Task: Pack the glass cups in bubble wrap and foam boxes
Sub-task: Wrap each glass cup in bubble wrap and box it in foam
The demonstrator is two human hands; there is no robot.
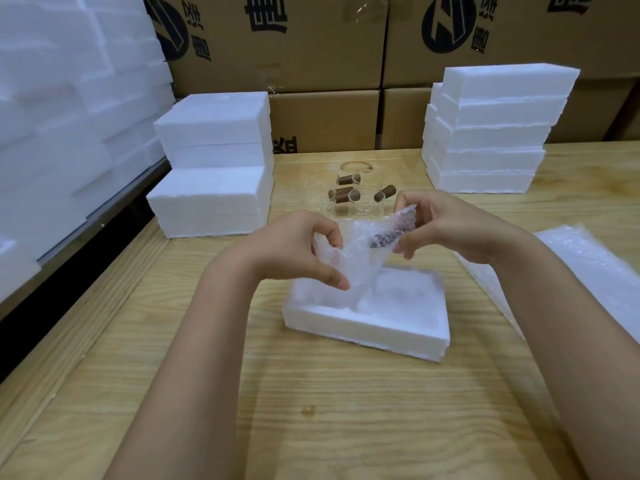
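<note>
Table (311,410): a pale wooden top is spread under everything described here.
Foam pile (52,116): white foam pieces are heaped at the far left, past the table's edge.
Left stack (211,161): closed white foam boxes are piled on the table's left rear.
Left hand (298,247): it is raised over the table, with thumb and fingers curled and pinched on the left edge of the wrap.
Glass cups (346,197): clear cups with brown handles are set behind the hands, between the two stacks; their number cannot be told through the glass.
Bubble wrap (360,258): a sheet is held up between both hands, above the open box. A brown patterned shape is seen through it near the right hand, probably the handle of a cup being wrapped, though the glass itself cannot be made out.
Open foam box (363,327): a lidless white tray is laid flat on the table, directly below the wrap and apart from both stacks.
Right hand (446,226): the fingers are bent and clamped on the wrap's right end — the thumb below, the fingertips above.
Right stack (491,133): five or so foam boxes are piled at the right rear.
Spare sheets (588,268): more bubble wrap is laid flat at the table's right edge.
Cartons (602,112): printed brown cardboard boxes are stacked along the back — behind both stacks.
</note>
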